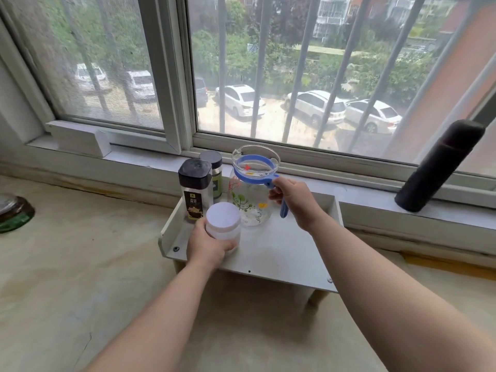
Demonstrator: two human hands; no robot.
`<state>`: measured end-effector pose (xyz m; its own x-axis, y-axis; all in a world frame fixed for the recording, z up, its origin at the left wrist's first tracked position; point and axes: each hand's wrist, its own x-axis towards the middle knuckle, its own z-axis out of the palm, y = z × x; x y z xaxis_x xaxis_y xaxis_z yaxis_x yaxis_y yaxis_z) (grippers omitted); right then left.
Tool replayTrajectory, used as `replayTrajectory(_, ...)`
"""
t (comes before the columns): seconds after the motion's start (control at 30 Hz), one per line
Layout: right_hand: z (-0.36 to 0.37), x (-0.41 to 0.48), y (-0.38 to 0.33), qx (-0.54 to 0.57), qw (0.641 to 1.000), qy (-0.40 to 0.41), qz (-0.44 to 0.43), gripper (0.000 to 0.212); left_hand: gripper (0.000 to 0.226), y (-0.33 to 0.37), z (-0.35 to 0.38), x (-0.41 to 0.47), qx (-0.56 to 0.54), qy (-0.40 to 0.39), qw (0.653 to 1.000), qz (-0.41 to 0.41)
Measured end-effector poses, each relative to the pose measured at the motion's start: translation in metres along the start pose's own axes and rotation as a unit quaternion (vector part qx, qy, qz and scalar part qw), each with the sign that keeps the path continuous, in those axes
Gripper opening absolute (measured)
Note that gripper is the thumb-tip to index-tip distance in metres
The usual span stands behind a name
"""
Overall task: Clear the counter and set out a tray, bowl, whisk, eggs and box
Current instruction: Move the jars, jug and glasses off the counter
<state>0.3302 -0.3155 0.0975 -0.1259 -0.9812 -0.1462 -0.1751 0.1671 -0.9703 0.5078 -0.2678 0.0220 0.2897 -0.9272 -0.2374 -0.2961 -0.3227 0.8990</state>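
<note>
A small white raised shelf (281, 253) stands on the counter under the window. My left hand (206, 245) grips a white lidded jar (222, 221) at the shelf's front left. My right hand (295, 202) holds the blue handle of a clear glass pitcher (252, 191) with a blue rim and flower prints, standing behind the jar. Two black-lidded spice jars sit at the shelf's back left: a square one (194, 191) and a round one (213, 175) behind it.
A dark flask (440, 165) leans on the window sill at the right. A green-and-dark packet (13, 213) lies at the far left of the beige counter (80, 277). The barred window (268, 76) closes off the back.
</note>
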Motion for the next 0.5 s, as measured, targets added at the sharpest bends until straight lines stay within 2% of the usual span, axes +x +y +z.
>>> replayTrajectory(0.2,0.001,-0.009,-0.004,0.002,1.000,0.022,0.009,0.027,0.082,-0.002,0.002,0.004,0.044,0.001,0.999,0.019)
replayTrajectory(0.37,-0.004,-0.013,-0.008,0.025,0.999,0.019,-0.003,0.015,0.080,0.000,0.004,0.011,0.068,0.010,0.997,0.037)
replayTrajectory(0.5,-0.003,-0.017,-0.008,0.026,0.999,0.034,0.005,0.025,0.076,-0.001,0.006,0.014,0.075,0.031,0.996,0.039)
